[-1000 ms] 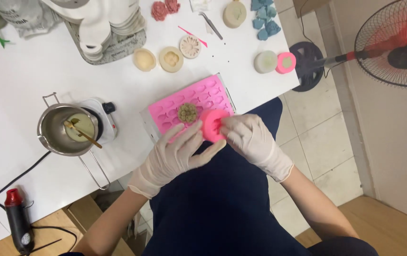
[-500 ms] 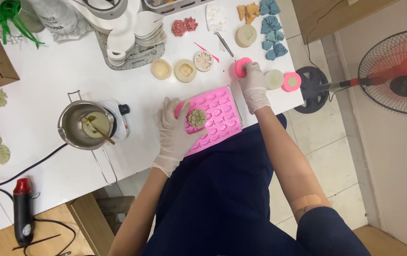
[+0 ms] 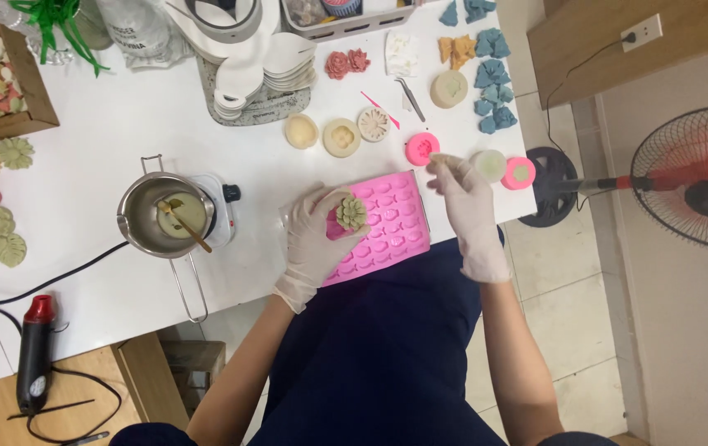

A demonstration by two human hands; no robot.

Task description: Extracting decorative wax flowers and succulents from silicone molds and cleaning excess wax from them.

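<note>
My left hand (image 3: 317, 244), in a white glove, holds a green flower-shaped wax piece (image 3: 351, 213) over the left end of a pink rectangular silicone mould (image 3: 391, 223) at the table's front edge. My gloved right hand (image 3: 467, 198) reaches past the mould's right end. Its fingertips rest beside a small round pink mould (image 3: 421, 149) that sits on the white table (image 3: 81, 165). Nothing shows between those fingers.
A metal pot with a wooden stick (image 3: 164, 216) stands on a small hot plate at the left. Cream round moulds (image 3: 341, 136), tweezers (image 3: 410, 97), blue wax pieces (image 3: 490, 78) and two more small moulds (image 3: 505, 169) lie behind. A heat gun (image 3: 34, 355) and a fan (image 3: 692, 177) stand off the table.
My right hand carried the round pink mould from the front edge to behind the rectangular mould, set it down and let go. My left hand lifted the green flower.
</note>
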